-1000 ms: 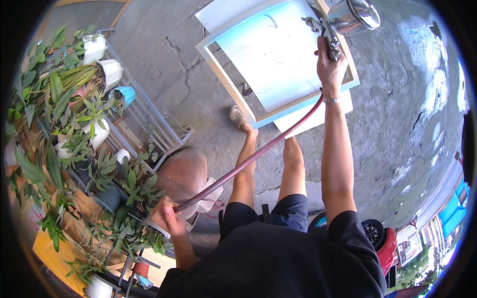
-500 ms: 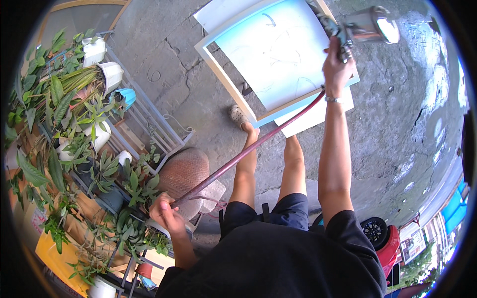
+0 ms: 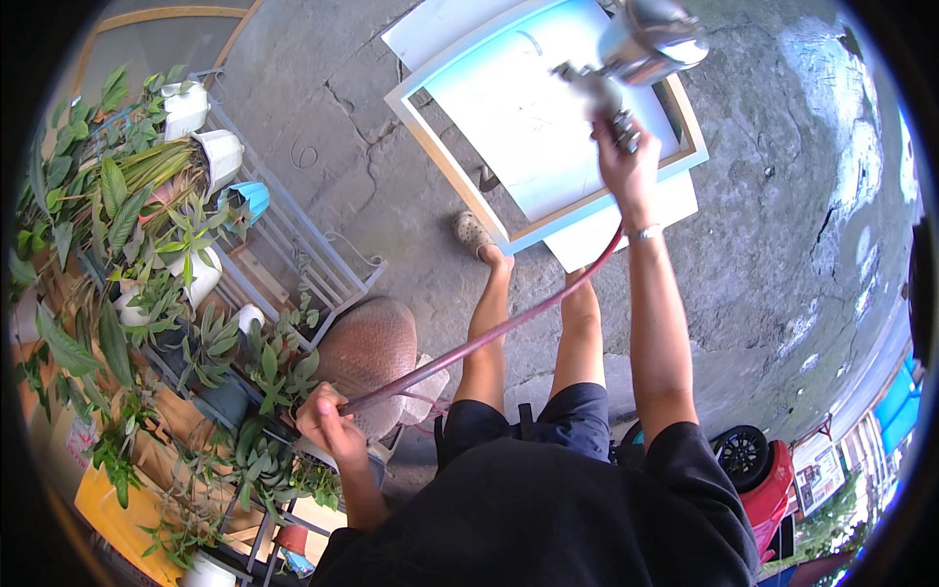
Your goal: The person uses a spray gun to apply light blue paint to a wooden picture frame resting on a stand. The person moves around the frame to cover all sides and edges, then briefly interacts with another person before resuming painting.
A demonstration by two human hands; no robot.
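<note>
My right hand (image 3: 628, 168) is closed round the handle of a metal spray gun (image 3: 608, 96), whose shiny cup (image 3: 650, 44) sticks out to the upper right. The gun is over a wooden frame (image 3: 445, 161) with blue paint along its edges. Inside the frame lies a white sheet (image 3: 533, 117) with blue colour at its far side and faint curved lines. From the gun a dark red hose (image 3: 489, 336) runs down to my left hand (image 3: 331, 423), which grips it at the lower left. Motion blurs the gun's front.
Potted plants (image 3: 196, 333) crowd a grey metal rack (image 3: 323, 259) on the left. A round brown woven-looking thing (image 3: 367, 342) stands beside my left leg. White boards (image 3: 675, 196) lie under the frame on cracked concrete (image 3: 753, 245). A red vehicle (image 3: 773, 489) is at the lower right.
My right hand has swung the spray gun left, from beyond the frame's right side to over the white sheet. The hose bends more near the gun. My left hand stays nearly in place.
</note>
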